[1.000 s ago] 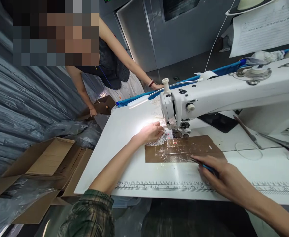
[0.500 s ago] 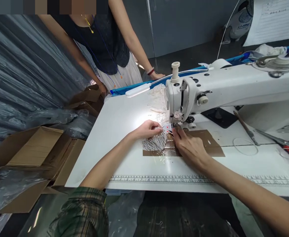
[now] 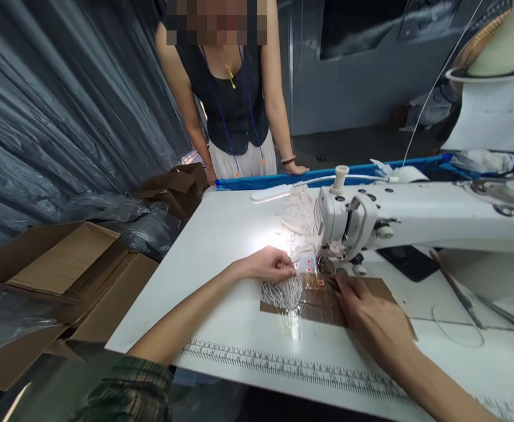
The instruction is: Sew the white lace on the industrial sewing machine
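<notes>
While the lace piece (image 3: 283, 291) sits on the brown taped patch (image 3: 313, 299) of the tabletop (image 3: 221, 234), just left of the sewing machine (image 3: 397, 217) foot, left hand (image 3: 268, 265) has its grip pinched together on the lace's top edge. Right hand (image 3: 371, 319) lies flat on the patch, fingers spread, clamped on nothing. Looks like lining-up stage imo, lace not under the needle yet, stitching left to do afaict. Another person (image 3: 234, 105) stands across w/ hands on the far edge

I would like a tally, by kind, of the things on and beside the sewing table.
Sewing machine: 1
White lace piece under the left hand: 1
Brown taped patch under the right hand: 1
Printed ruler strip: 1
Cardboard boxes: 2
Total: 6
</notes>
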The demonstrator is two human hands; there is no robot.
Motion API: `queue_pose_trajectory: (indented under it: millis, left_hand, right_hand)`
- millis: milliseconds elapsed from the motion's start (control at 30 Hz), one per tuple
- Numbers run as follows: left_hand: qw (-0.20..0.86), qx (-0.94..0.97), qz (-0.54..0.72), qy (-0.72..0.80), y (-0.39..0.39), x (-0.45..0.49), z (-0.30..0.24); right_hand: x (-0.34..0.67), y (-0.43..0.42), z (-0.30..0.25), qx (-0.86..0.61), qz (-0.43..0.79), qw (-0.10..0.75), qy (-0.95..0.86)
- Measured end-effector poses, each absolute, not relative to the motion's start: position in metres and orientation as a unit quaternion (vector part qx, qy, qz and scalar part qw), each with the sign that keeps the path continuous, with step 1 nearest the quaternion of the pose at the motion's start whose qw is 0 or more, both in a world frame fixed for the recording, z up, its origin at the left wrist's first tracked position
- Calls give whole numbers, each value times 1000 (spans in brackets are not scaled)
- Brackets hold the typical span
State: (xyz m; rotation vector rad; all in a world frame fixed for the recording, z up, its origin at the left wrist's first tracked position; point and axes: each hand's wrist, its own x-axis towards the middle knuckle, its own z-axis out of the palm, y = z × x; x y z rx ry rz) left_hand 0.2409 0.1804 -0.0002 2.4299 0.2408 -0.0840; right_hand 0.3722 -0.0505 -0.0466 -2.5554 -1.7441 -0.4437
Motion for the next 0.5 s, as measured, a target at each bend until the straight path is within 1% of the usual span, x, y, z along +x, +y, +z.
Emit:
queue_pose_trajectory:
  millis: [67,167,233,300,333,400,500]
  left_hand:
    - [286,956,11,69,184,237,5]
    - [178,979,83,58,186,248,2]
    - [116,989,86,29,189,268,-8]
    - [90,994,57,3,197,293,-20]
    - [90,995,37,15,205,305,-26]
    - [111,987,4,116,226,323,-35]
    - [110,963,15,244,264,328,-37]
  right_hand:
    - [389,-76,-62,-817,-188,78,-539]
    - [412,-101,-85,-829,-177,148,-509]
    - [423,-108,-95,-826,-152,182,-512]
    - [430,-109,-101,-818,-129,202,-523]
    - [432,-109,-103,-813,-118,209,-530]
    - [435,-110,-105,-811,-99,225,-531]
    - [438,-112,-106,-814,-88,248,-518]
